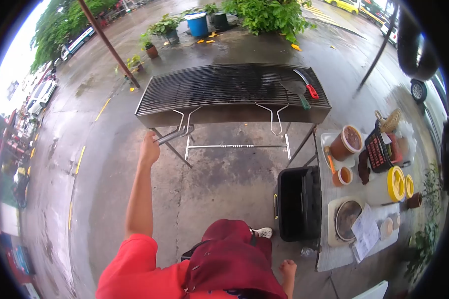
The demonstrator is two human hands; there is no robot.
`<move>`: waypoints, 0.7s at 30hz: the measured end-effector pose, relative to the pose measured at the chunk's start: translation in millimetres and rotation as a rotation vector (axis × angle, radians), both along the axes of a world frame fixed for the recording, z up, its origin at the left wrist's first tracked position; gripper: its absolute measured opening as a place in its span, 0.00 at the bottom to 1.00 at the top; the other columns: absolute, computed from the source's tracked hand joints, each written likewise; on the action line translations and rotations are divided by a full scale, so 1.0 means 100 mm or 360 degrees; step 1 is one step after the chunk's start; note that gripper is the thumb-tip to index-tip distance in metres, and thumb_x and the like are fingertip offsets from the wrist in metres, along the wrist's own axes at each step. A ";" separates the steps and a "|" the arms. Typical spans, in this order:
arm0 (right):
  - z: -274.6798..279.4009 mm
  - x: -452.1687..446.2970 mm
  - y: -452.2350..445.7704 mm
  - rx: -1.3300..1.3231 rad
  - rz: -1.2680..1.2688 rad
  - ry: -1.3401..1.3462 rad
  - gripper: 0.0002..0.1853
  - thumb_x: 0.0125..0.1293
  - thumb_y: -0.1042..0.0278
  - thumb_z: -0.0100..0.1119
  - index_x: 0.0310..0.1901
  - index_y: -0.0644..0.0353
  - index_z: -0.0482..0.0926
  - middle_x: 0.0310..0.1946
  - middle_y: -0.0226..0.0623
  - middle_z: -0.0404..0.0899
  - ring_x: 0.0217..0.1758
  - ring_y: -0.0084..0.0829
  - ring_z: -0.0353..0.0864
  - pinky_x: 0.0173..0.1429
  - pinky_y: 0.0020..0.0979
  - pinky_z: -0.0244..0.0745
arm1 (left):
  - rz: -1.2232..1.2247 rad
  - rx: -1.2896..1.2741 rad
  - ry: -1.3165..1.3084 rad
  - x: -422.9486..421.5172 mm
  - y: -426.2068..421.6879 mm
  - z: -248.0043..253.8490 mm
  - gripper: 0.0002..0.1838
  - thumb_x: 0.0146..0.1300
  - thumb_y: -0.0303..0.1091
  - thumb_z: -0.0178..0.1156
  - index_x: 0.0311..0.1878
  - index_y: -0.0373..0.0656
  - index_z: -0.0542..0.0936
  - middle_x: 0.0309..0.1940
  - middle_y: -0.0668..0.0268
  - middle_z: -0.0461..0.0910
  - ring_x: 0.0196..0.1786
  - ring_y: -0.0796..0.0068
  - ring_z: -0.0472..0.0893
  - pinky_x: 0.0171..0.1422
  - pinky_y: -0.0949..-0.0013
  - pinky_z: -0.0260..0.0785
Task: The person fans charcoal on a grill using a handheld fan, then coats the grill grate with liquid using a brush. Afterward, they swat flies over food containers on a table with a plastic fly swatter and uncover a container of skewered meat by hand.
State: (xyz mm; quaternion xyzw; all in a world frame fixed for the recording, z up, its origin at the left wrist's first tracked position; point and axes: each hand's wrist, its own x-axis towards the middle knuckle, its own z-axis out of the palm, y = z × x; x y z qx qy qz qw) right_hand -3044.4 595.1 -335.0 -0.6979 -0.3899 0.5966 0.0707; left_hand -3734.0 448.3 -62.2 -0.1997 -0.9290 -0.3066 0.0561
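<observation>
Stretched out to the front left, my left hand (149,148) is closed around a pair of metal tongs (172,135). The tongs point right, their tips close to a wire handle below the grill's front edge. A long charcoal grill (204,89) with dark bars stands ahead, with nothing cooking on its grate. On its right end lie a red-handled knife (307,83) and a flat tool with a green handle (298,90). Low beside my body, my right hand (287,268) has its fingers curled in, and no object shows in it.
On the right, a side table (326,219) carries a tub of brown sauce (346,143), an orange sauce cup (342,176), a black basket (378,148), yellow-lidded containers (396,183), a round pan (348,219) and papers (365,231). A black bin (298,203) stands against it. Potted plants (170,31) are behind the grill.
</observation>
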 end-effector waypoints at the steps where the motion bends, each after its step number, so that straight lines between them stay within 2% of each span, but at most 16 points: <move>1: 0.00 0.01 -0.11 0.0008 -0.0001 -0.0032 0.07 0.62 0.75 0.53 0.41 0.67 0.73 0.21 0.37 0.75 0.17 0.29 0.74 0.18 0.30 0.69 | -0.0023 -0.0028 0.0007 -0.03 0.07 -0.03 0.19 0.58 0.22 0.55 0.54 0.38 0.71 0.40 0.46 0.80 0.49 0.46 0.79 0.53 0.56 0.69; 4: 0.01 0.11 -0.63 -0.0029 -0.0107 -0.0021 0.06 0.62 0.74 0.54 0.37 0.68 0.75 0.20 0.36 0.74 0.17 0.29 0.75 0.19 0.30 0.69 | -0.0083 0.0011 -0.0081 -0.42 0.28 -0.47 0.22 0.59 0.27 0.58 0.58 0.37 0.69 0.49 0.43 0.76 0.53 0.44 0.76 0.56 0.55 0.68; 6: 0.12 0.15 -1.01 -0.0082 -0.0078 -0.0159 0.06 0.58 0.70 0.57 0.32 0.64 0.78 0.21 0.37 0.77 0.20 0.32 0.77 0.23 0.35 0.73 | -0.0222 -0.0029 0.0309 -0.57 0.34 -0.80 0.27 0.60 0.33 0.60 0.61 0.35 0.66 0.59 0.42 0.68 0.61 0.44 0.70 0.64 0.54 0.63; 7: -0.16 0.34 -1.25 0.0176 0.0714 -0.0415 0.08 0.55 0.64 0.56 0.29 0.58 0.79 0.24 0.38 0.79 0.25 0.38 0.79 0.29 0.39 0.74 | -0.0114 -0.0230 0.0245 -0.39 0.46 -0.61 0.31 0.60 0.38 0.61 0.64 0.35 0.65 0.65 0.43 0.61 0.67 0.46 0.62 0.70 0.53 0.56; 8: -0.21 0.39 -1.40 0.0576 0.1404 -0.0763 0.09 0.52 0.57 0.56 0.26 0.53 0.80 0.26 0.39 0.81 0.30 0.44 0.80 0.35 0.43 0.75 | -0.0300 -0.0505 0.0871 -0.65 0.42 -0.90 0.32 0.60 0.39 0.62 0.65 0.35 0.64 0.64 0.44 0.63 0.68 0.50 0.61 0.71 0.52 0.53; 9: -0.27 0.43 -1.62 0.0125 0.0940 -0.0671 0.15 0.55 0.54 0.52 0.25 0.55 0.81 0.25 0.41 0.81 0.31 0.46 0.81 0.35 0.44 0.74 | -0.0361 -0.0242 0.0661 -0.69 0.45 -1.27 0.32 0.61 0.39 0.61 0.65 0.36 0.64 0.62 0.46 0.65 0.67 0.51 0.63 0.70 0.52 0.56; 10: -0.20 0.42 -1.76 -0.0003 0.0937 -0.0662 0.18 0.57 0.52 0.49 0.24 0.56 0.81 0.25 0.43 0.81 0.32 0.45 0.81 0.37 0.44 0.74 | -0.0415 0.0045 0.0453 -0.38 0.63 -1.23 0.31 0.61 0.39 0.61 0.64 0.36 0.64 0.61 0.47 0.66 0.65 0.52 0.64 0.68 0.51 0.58; 11: -0.03 0.36 -1.87 -0.0061 0.0862 -0.0793 0.18 0.56 0.53 0.51 0.25 0.57 0.83 0.26 0.45 0.82 0.33 0.45 0.82 0.40 0.44 0.75 | -0.0451 0.0327 0.0263 -0.04 0.80 -1.18 0.31 0.62 0.39 0.61 0.64 0.36 0.64 0.60 0.49 0.67 0.63 0.53 0.66 0.67 0.51 0.60; 12: 0.20 0.29 -1.96 -0.0010 0.0686 -0.0752 0.17 0.56 0.53 0.53 0.30 0.58 0.84 0.29 0.46 0.82 0.34 0.46 0.82 0.42 0.43 0.75 | -0.0382 0.0124 0.0573 0.43 0.91 -1.23 0.30 0.62 0.40 0.60 0.64 0.37 0.64 0.60 0.49 0.66 0.62 0.51 0.66 0.65 0.49 0.61; 13: 0.35 0.25 -2.01 0.0079 0.0502 -0.0647 0.16 0.57 0.55 0.56 0.37 0.58 0.83 0.33 0.47 0.83 0.37 0.45 0.82 0.43 0.41 0.76 | -0.0379 -0.0014 0.0450 0.84 0.99 -1.33 0.31 0.62 0.40 0.60 0.65 0.37 0.62 0.61 0.48 0.65 0.62 0.47 0.65 0.63 0.49 0.60; 15: 0.96 0.21 -1.93 0.0481 0.0011 -0.0577 0.15 0.59 0.57 0.58 0.41 0.58 0.82 0.35 0.46 0.83 0.39 0.43 0.82 0.43 0.38 0.76 | -0.0798 -0.0119 0.0260 1.31 0.97 -1.86 0.32 0.60 0.36 0.61 0.64 0.35 0.62 0.60 0.46 0.64 0.62 0.44 0.63 0.64 0.48 0.58; 17: 1.37 0.39 -1.82 0.0661 -0.0678 -0.0710 0.13 0.60 0.60 0.56 0.40 0.61 0.80 0.34 0.48 0.82 0.39 0.48 0.81 0.45 0.40 0.75 | -0.1071 -0.0296 0.0136 2.11 0.84 -2.05 0.34 0.56 0.33 0.62 0.64 0.33 0.61 0.59 0.44 0.64 0.61 0.43 0.63 0.67 0.50 0.54; 18: 1.54 0.58 -1.82 0.0851 -0.0896 -0.0852 0.14 0.60 0.60 0.56 0.40 0.62 0.79 0.34 0.48 0.81 0.39 0.47 0.81 0.45 0.41 0.75 | -0.1497 -0.0380 -0.0026 2.16 0.73 -2.38 0.33 0.55 0.32 0.63 0.63 0.33 0.62 0.60 0.44 0.64 0.63 0.44 0.63 0.69 0.52 0.53; 19: 1.68 0.84 -1.83 0.1042 -0.1106 -0.0991 0.14 0.61 0.61 0.56 0.41 0.63 0.79 0.33 0.48 0.81 0.40 0.47 0.81 0.45 0.41 0.75 | -0.1706 -0.0675 -0.0416 2.37 0.70 -2.36 0.33 0.55 0.34 0.64 0.62 0.32 0.64 0.60 0.43 0.65 0.64 0.46 0.63 0.69 0.53 0.54; 20: 1.86 1.04 -1.85 0.1027 -0.1274 -0.1238 0.15 0.62 0.61 0.56 0.40 0.67 0.77 0.35 0.52 0.80 0.43 0.46 0.80 0.47 0.43 0.74 | -0.1914 -0.0772 -0.0774 2.37 0.67 -2.59 0.32 0.56 0.36 0.64 0.61 0.32 0.66 0.58 0.44 0.68 0.61 0.49 0.67 0.66 0.55 0.58; 21: 1.79 1.42 -1.93 0.0979 -0.1413 -0.1523 0.16 0.62 0.61 0.56 0.43 0.67 0.75 0.36 0.54 0.79 0.44 0.48 0.80 0.48 0.45 0.73 | -0.2093 -0.0868 -0.1133 2.41 0.58 -2.90 0.31 0.57 0.39 0.64 0.60 0.32 0.68 0.55 0.44 0.72 0.58 0.51 0.71 0.63 0.57 0.62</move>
